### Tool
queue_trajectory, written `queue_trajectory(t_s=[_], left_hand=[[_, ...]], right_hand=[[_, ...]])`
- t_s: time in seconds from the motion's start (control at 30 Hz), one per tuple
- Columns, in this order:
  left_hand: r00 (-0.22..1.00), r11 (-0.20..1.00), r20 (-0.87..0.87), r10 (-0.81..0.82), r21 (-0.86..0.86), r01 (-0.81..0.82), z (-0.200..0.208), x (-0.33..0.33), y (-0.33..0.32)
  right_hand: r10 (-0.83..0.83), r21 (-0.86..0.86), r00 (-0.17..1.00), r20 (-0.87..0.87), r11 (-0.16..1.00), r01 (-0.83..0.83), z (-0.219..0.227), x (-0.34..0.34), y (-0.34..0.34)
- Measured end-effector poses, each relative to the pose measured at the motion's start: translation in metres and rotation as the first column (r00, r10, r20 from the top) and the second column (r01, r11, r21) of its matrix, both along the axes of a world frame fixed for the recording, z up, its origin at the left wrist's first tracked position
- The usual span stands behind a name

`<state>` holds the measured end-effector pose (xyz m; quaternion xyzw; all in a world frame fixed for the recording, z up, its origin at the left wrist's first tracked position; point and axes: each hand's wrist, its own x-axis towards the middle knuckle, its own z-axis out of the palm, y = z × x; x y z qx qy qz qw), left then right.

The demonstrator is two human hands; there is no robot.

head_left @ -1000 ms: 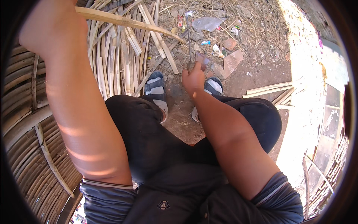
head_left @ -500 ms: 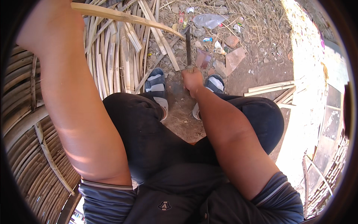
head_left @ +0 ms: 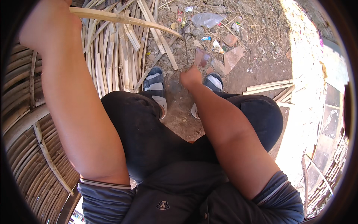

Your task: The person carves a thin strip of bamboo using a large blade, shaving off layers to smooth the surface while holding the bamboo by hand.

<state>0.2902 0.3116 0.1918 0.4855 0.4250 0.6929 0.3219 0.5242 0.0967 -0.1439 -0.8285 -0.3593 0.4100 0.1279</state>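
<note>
At the upper left, my left hand (head_left: 52, 24) is closed on one end of a pale bamboo strip (head_left: 123, 18); the frame's edge cuts off part of its fingers. The strip reaches right across the view, its far end close to the blade. My right hand (head_left: 191, 77) is a fist between my feet, gripping a billhook (head_left: 187, 48). Its thin dark blade points away from me and shows nearly edge-on, while the handle is hidden in the fist.
Split bamboo strips (head_left: 112, 61) lie in a pile at left. More strips (head_left: 268, 86) rest on the right. A clear plastic bag (head_left: 209, 20), broken pieces and litter are scattered ahead. A bamboo-slat wall (head_left: 22, 112) rises on my left, and my sandalled feet (head_left: 154, 82) flank the right hand.
The billhook's blade has turned from showing its broad side to nearly edge-on, as my right hand rotated slightly. The bamboo strip and left hand have shifted only a little.
</note>
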Motion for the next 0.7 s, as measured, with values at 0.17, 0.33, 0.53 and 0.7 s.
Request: queue_trajectory(t_s=[0.17, 0.33, 0.53, 0.7], left_hand=[[0.987, 0.986, 0.006, -0.163, -0.029, 0.163, -0.006, -0.026, 0.014], [0.991, 0.991, 0.004, -0.133, -0.013, 0.133, -0.010, -0.015, 0.007], [0.984, 0.987, 0.069, -0.161, 0.018, 0.160, -0.010, -0.029, 0.016], [0.929, 0.995, -0.364, 0.068, -0.049, -0.092, -0.008, 0.001, -0.009]], right_hand=[[-0.328, -0.090, 0.848, -0.416, 0.943, 0.321, 0.007, -0.003, 0.004], [-0.139, 0.319, 0.983, -0.118, 0.932, 0.170, 0.014, -0.002, 0.001], [0.028, -0.011, 0.999, 0.023, 1.000, -0.027, -0.010, 0.001, -0.001], [-0.051, 0.078, 0.998, -0.045, 0.995, 0.054, 0.007, -0.003, -0.005]])
